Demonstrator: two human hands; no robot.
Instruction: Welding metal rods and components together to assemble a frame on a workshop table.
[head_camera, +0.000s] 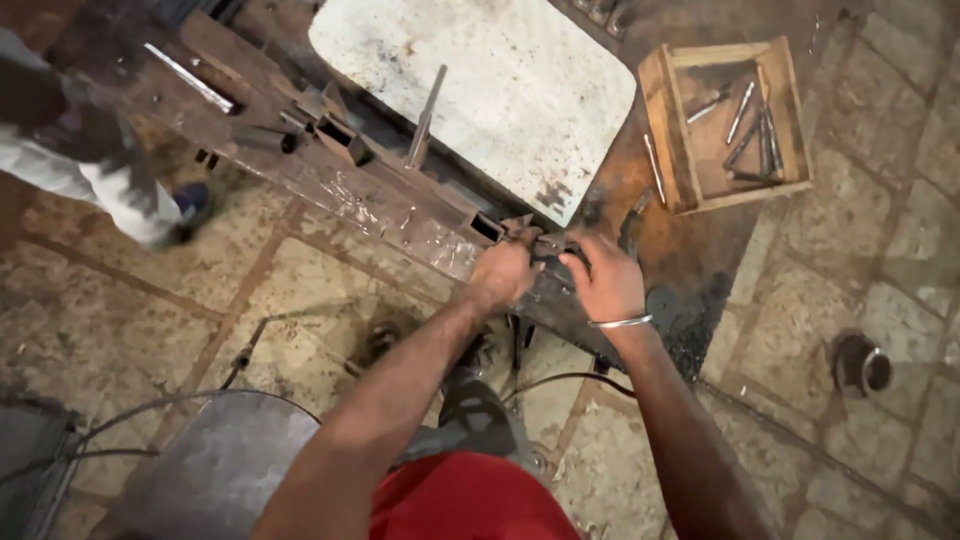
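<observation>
Both grips (555, 270) maybe on metal bar (400, 215)

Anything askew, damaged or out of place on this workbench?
One loose metal rod lies on the bench just outside the wooden box that holds the other rods. Both hands, left hand and right hand, grip a small metal piece. Nothing looks broken.

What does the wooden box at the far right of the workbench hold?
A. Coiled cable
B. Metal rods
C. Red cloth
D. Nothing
B: the wooden box holds several thin metal rods lying loose on its bottom.
</observation>
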